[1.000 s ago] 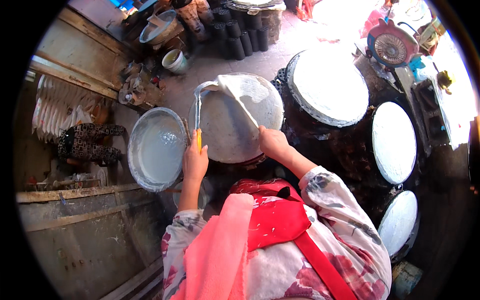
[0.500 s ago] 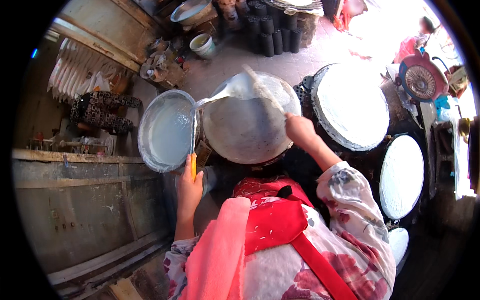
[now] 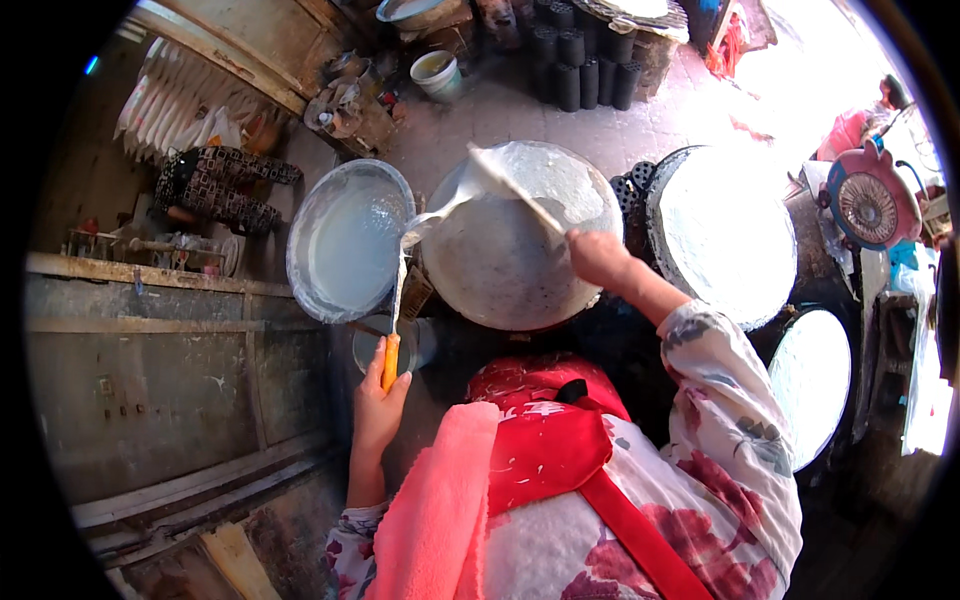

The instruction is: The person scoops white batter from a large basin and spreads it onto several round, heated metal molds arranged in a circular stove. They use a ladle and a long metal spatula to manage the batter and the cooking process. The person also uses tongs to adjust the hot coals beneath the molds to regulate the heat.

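Drew ladle (image 3: 412,237) and scraper (image 3: 516,190) leftward over griddle (image 3: 505,260) since earlier frame, gripping orange handle (image 3: 391,362) in left hand (image 3: 380,405) and scraper's near end in right hand (image 3: 597,260), apparently for reach.

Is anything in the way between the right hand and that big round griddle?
Nothing visible stands between the right hand and the round griddle: the hand appears over its right edge, and the pale scraper it holds reaches over the surface.
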A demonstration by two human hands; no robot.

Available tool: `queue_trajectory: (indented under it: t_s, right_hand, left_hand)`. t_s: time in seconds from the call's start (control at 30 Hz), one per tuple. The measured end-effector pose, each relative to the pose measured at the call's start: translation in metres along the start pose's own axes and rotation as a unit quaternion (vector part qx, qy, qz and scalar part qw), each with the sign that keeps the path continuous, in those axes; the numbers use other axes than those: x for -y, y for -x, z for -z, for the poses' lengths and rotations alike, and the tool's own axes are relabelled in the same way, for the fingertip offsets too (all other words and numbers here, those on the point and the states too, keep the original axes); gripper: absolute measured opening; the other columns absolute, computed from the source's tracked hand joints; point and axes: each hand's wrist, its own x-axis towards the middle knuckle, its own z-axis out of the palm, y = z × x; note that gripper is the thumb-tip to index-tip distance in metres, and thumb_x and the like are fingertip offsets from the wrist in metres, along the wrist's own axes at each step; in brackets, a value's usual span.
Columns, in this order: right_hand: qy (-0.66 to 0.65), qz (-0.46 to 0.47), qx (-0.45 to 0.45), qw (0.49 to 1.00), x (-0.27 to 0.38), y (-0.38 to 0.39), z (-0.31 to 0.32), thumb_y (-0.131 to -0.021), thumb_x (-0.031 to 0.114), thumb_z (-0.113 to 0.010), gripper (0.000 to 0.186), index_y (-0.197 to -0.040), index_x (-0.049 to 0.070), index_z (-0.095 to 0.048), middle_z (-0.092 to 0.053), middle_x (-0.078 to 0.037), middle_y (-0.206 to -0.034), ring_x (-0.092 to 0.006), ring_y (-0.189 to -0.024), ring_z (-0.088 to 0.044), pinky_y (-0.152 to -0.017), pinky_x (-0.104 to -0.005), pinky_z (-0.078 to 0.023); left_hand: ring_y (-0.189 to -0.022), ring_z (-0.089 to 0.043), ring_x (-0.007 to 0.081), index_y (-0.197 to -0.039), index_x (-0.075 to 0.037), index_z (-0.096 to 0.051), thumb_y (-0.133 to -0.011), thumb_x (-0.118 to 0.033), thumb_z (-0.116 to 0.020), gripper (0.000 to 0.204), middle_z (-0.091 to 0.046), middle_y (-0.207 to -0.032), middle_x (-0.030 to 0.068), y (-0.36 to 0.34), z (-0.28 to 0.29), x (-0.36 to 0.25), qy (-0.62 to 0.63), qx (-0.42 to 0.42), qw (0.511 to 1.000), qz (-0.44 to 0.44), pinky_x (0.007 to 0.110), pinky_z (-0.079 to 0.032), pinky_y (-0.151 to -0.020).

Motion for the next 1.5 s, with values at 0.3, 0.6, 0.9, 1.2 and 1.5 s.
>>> queue_trajectory:
  t_s: [0.3, 0.6, 0.9, 1.2, 1.5]
  right_hand:
    - [0.022, -0.043, 0.013, 0.999, -0.042, -0.030, 0.028, -0.086, 0.012, -0.045, 0.020, -0.097, 0.000, -0.057, -0.066, -0.016, -0.077, -0.0322, -0.069, -0.066, -0.059, -0.0421, -0.052]
    - [0.047, 0.060, 0.081, 0.994, -0.028, 0.006, 0.038, -0.082, 0.010, -0.047, 0.022, -0.099, 0.001, -0.057, -0.064, -0.015, -0.070, -0.0301, -0.067, -0.066, -0.057, -0.0416, -0.052]
    - [0.055, 0.186, 0.145, 0.970, -0.010, 0.003, 0.034, -0.084, 0.010, -0.046, 0.018, -0.094, -0.001, -0.055, -0.064, -0.016, -0.072, -0.0308, -0.066, -0.066, -0.056, -0.0410, -0.052]
    - [0.038, 0.139, 0.081, 0.986, -0.029, -0.053, 0.028, -0.082, 0.009, -0.046, 0.020, -0.094, 0.001, -0.060, -0.065, -0.017, -0.077, -0.0330, -0.073, -0.065, -0.062, -0.0417, -0.052]
    - [0.020, 0.153, 0.157, 0.975, 0.003, 0.090, 0.048, -0.081, 0.009, -0.050, 0.011, -0.090, 0.004, -0.056, -0.063, -0.013, -0.070, -0.0295, -0.066, -0.064, -0.057, -0.0414, -0.050]
  left_hand:
    - [-0.047, -0.038, 0.0023, -0.140, -0.007, -0.034, -0.085, 0.003, -0.055, 0.060, -0.056, -0.097, 0.0027, 0.020, 0.004, 0.004, 0.196, -0.006, 0.971, 0.134, 0.016, -0.032, -0.040]
    - [-0.050, -0.038, 0.0022, -0.138, -0.007, -0.036, -0.086, -0.006, -0.058, 0.057, -0.049, -0.080, -0.0019, 0.035, -0.003, 0.010, 0.206, -0.054, 0.965, 0.150, 0.018, -0.031, -0.044]
    - [-0.048, -0.038, 0.0019, -0.136, -0.007, -0.039, -0.086, -0.004, -0.057, 0.053, -0.048, -0.078, -0.0017, 0.031, -0.005, 0.004, 0.249, -0.028, 0.946, 0.205, 0.017, -0.032, -0.042]
    - [-0.046, -0.038, 0.0026, -0.134, -0.005, -0.039, -0.087, -0.007, -0.058, 0.051, -0.046, -0.074, -0.0010, 0.042, -0.010, -0.001, 0.280, -0.037, 0.933, 0.222, 0.017, -0.032, -0.041]
    - [-0.046, -0.038, 0.0026, -0.132, -0.003, -0.042, -0.086, -0.010, -0.060, 0.050, -0.044, -0.070, -0.0015, 0.040, 0.001, 0.029, 0.270, 0.035, 0.944, 0.183, 0.017, -0.031, -0.041]
